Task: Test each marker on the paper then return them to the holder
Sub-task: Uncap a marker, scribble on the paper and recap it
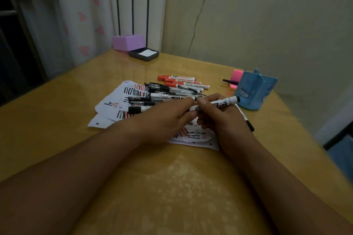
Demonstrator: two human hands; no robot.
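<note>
Both hands meet over the scribbled white paper (114, 101) on the yellow table. My right hand (215, 116) grips a white marker (223, 103) whose black end points right toward the blue holder (256, 91). My left hand (172, 118) pinches the marker's left end, where the cap would sit; that end is hidden by the fingers. A pile of black pens and markers (152, 97) lies on the paper behind my hands. Three red markers (181, 81) lie beyond the pile. Another black-tipped marker (248, 122) lies under my right wrist.
A pink sticky-note pad (236, 76) and a black pen (229, 81) sit left of the holder. At the back stand a purple box (128, 42) and a dark tray with white paper (145, 54). The table's right edge (305, 135) runs close to the holder.
</note>
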